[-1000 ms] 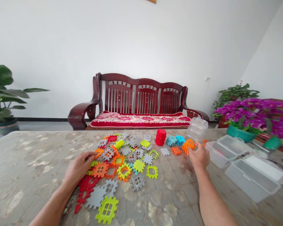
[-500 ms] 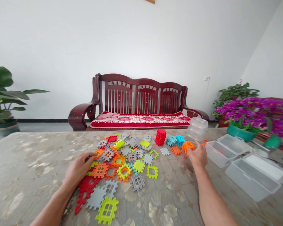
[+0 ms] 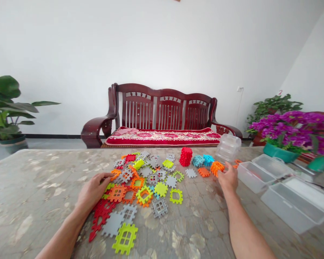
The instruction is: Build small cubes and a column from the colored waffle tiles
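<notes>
My left hand (image 3: 95,189) rests at the left edge of a loose heap of interlocking plastic tiles, fingers stretched toward an orange tile (image 3: 115,175) and seemingly touching it. Below that hand lie red tiles (image 3: 101,215), a grey tile (image 3: 113,223) and a lime window tile (image 3: 125,239). My right hand (image 3: 228,178) is closed at the right side of a short stack of orange tiles (image 3: 217,168), thumb and fingers against it. A flat orange tile (image 3: 204,172), a blue stack (image 3: 208,160), a teal stack (image 3: 198,160) and a tall red stack (image 3: 185,157) stand left of it.
An upright clear plastic box (image 3: 228,147) stands behind my right hand. Open clear boxes (image 3: 294,212) lie at the right, near purple flowers (image 3: 294,131) in a green pot. A wooden bench (image 3: 162,108) stands beyond the patterned table (image 3: 43,201).
The whole view has shifted slightly, so everything appears a little farther right. Both hands keep nearly the same places relative to the tiles.
</notes>
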`<state>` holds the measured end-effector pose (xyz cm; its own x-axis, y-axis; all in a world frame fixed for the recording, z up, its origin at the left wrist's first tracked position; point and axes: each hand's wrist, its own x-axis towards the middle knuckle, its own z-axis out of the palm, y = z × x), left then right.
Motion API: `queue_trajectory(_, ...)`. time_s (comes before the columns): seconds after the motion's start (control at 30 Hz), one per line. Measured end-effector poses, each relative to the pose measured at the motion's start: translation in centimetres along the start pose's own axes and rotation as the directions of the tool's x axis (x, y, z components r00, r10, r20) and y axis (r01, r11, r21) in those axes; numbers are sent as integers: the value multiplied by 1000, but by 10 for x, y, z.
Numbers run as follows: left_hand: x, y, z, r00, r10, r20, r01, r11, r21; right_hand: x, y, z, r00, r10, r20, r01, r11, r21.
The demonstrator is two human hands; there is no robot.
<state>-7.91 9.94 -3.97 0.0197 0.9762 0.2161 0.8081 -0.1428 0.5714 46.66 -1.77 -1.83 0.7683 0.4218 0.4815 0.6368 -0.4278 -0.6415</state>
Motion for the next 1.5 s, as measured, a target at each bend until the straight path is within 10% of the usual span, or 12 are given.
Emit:
queue_trajectory(0.27, -3, 5, -1, 1000, -3, -12, 3, 1000, 3, -15, -30, -2, 957, -221, -188, 254, 951, 176)
queue_trajectory(0.4, -6, 8, -1, 999, -2, -39, 2, 1000, -12, -43, -70, 10, 905, -426, -9, 400, 842, 363)
queue_trajectory(0.53, -8, 11, -2, 999, 6, -52, -8, 999, -43, -94, -112, 17, 696, -640, 327, 440, 739, 510)
queue_trajectory(0.7, -9, 15, -3, 999, 1, -51, -3, 999, -41, -150, -154, 5, 400, -826, 398, 609, 564, 558)
queue_trajectory(0.93, -11, 19, -5, 999, -41, -33, 41, 999, -7, -184, -181, -2, 224, -839, 496, 722, 485, 494)
queue_trajectory(1.33, -11, 19, -6, 999, -25, -41, 25, 1000, -5, -200, -178, 3, 281, -863, 421, 710, 482, 514)
queue_trajectory(1.5, -11, 19, -6, 999, -12, -38, 11, 1000, -13, -177, -174, 6, 488, -803, 341, 654, 595, 467)
